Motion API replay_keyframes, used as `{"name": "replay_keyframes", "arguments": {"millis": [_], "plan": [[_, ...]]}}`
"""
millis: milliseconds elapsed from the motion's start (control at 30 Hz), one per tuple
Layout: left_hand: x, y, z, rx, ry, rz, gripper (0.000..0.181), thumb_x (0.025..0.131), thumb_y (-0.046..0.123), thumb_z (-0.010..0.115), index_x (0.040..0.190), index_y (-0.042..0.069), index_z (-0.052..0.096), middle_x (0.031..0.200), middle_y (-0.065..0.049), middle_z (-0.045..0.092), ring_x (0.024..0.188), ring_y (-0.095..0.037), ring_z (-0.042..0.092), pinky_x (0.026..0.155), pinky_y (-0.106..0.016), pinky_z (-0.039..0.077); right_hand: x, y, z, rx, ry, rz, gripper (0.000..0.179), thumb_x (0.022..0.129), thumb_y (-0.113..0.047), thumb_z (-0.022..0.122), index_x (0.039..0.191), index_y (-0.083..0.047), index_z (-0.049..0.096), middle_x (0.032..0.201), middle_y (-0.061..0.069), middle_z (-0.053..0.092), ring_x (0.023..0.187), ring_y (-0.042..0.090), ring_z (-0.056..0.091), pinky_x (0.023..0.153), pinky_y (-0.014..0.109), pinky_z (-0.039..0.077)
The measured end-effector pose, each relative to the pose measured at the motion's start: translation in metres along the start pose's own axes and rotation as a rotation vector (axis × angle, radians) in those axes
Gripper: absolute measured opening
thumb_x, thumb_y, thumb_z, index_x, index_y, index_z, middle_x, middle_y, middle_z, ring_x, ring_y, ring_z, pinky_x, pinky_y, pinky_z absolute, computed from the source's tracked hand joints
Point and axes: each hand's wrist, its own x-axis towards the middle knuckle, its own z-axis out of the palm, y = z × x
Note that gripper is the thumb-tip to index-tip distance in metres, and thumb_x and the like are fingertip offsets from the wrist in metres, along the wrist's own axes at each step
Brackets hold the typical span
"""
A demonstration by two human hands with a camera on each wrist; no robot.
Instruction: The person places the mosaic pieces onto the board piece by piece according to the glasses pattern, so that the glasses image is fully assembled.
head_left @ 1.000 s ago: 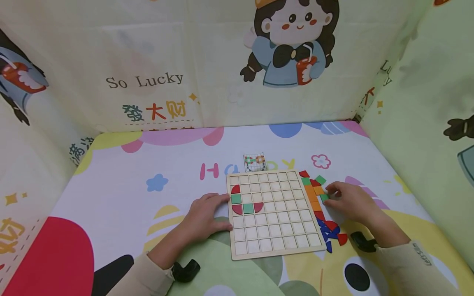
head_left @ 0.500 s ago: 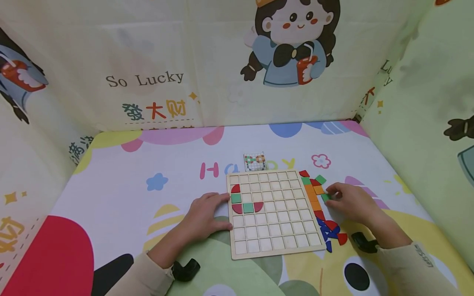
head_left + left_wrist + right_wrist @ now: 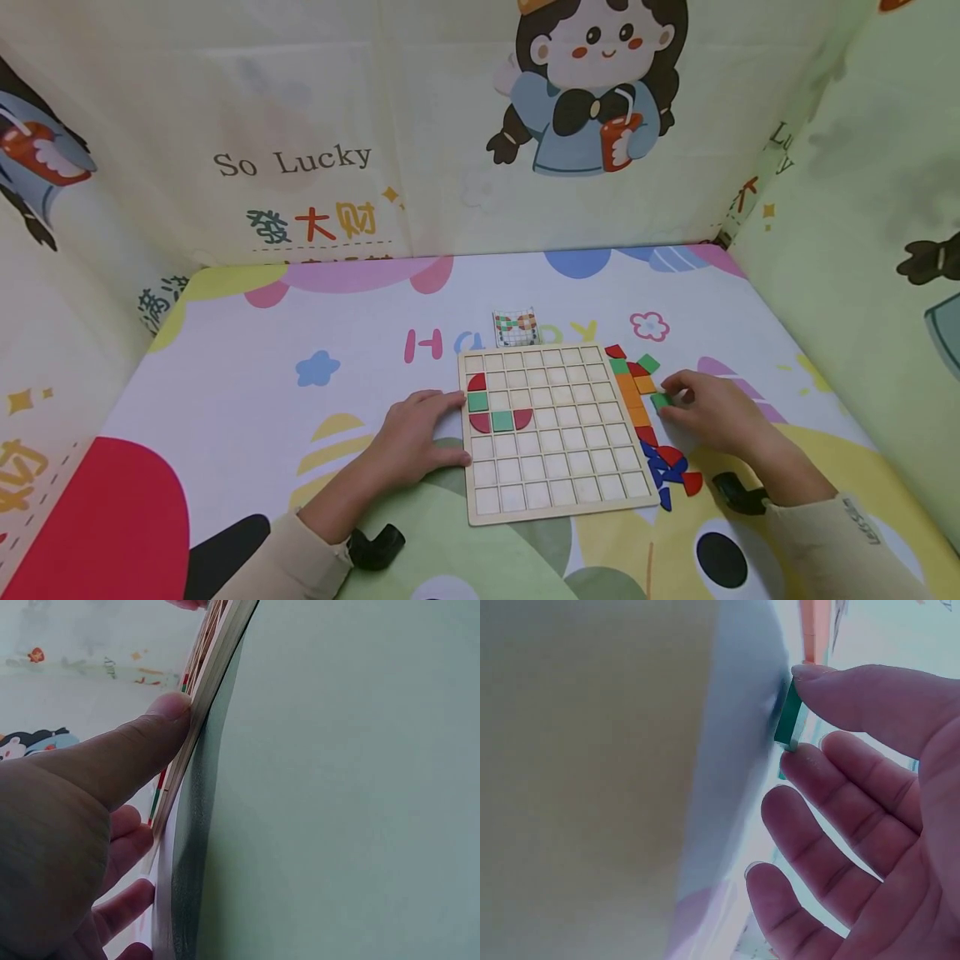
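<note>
A wooden grid board [image 3: 558, 433] lies on the table, red quarter-round tiles and green square tiles set in a few cells at its left. My left hand [image 3: 412, 437] rests at the board's left edge, thumb and fingers spread and touching it. In the left wrist view the thumb [image 3: 142, 746] presses on that edge. Off the board's right side, my right hand [image 3: 716, 408] pinches a green square tile [image 3: 787, 716] between thumb and index finger, close over the table. The other fingers of that hand are loosely bent.
Along the board's right edge lie loose tiles: orange squares [image 3: 630, 392], another green square [image 3: 648, 363], red quarter-rounds [image 3: 693, 483] and several blue pieces [image 3: 663, 475]. A small pattern card [image 3: 516, 328] stands behind the board. Printed cloth [image 3: 420, 100] walls the table's back and sides.
The green tile at my right fingertips has shifted very slightly outward from the orange tiles. My left hand and the board stay in place.
</note>
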Motion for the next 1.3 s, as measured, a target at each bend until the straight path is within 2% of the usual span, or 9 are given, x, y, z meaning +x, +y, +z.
{"name": "replay_keyframes", "arguments": {"millis": [300, 600, 933, 1167, 1300], "plan": [[-0.001, 0.000, 0.000, -0.001, 0.002, 0.003, 0.078, 0.075, 0.040, 0.088, 0.141, 0.012, 0.057, 0.138, -0.004, 0.057, 0.133, -0.030, 0.043, 0.105, -0.056, 0.034, 0.000, -0.009, -0.008, 0.008, 0.023, -0.050, 0.042, 0.086, -0.026, 0.079, 0.117, 0.000, 0.067, 0.103, 0.016, 0.065, 0.095, 0.036, 0.059, 0.069, 0.043, 0.056], [-0.001, -0.001, 0.001, -0.005, -0.004, -0.008, 0.078, 0.075, 0.041, 0.088, 0.141, 0.012, 0.057, 0.138, -0.005, 0.057, 0.133, -0.030, 0.043, 0.105, -0.056, 0.034, 0.009, -0.027, -0.005, 0.026, 0.042, -0.087, 0.034, 0.088, -0.024, 0.076, 0.113, -0.004, 0.068, 0.100, 0.012, 0.067, 0.089, 0.030, 0.059, 0.065, 0.033, 0.051], [-0.001, 0.000, 0.001, -0.008, 0.001, -0.009, 0.078, 0.075, 0.040, 0.088, 0.140, 0.011, 0.058, 0.137, -0.005, 0.057, 0.133, -0.030, 0.044, 0.105, -0.056, 0.034, 0.020, -0.058, -0.004, 0.054, 0.024, -0.157, 0.036, 0.089, -0.022, 0.075, 0.119, -0.002, 0.067, 0.106, 0.012, 0.067, 0.097, 0.033, 0.061, 0.081, 0.050, 0.055], [0.000, -0.001, 0.001, -0.009, -0.001, -0.012, 0.078, 0.075, 0.040, 0.088, 0.140, 0.011, 0.058, 0.137, -0.005, 0.057, 0.132, -0.031, 0.044, 0.105, -0.057, 0.034, 0.028, -0.077, 0.002, 0.095, 0.036, -0.265, 0.030, 0.090, -0.017, 0.074, 0.116, -0.003, 0.067, 0.107, 0.007, 0.069, 0.096, 0.029, 0.061, 0.081, 0.047, 0.052], [0.000, -0.001, 0.001, -0.007, -0.001, -0.011, 0.078, 0.075, 0.041, 0.088, 0.141, 0.011, 0.058, 0.137, -0.005, 0.057, 0.133, -0.031, 0.044, 0.105, -0.057, 0.034, 0.034, -0.085, 0.007, 0.107, 0.034, -0.290, 0.029, 0.090, -0.016, 0.074, 0.116, -0.005, 0.067, 0.108, 0.005, 0.069, 0.097, 0.027, 0.062, 0.079, 0.044, 0.052]]}}
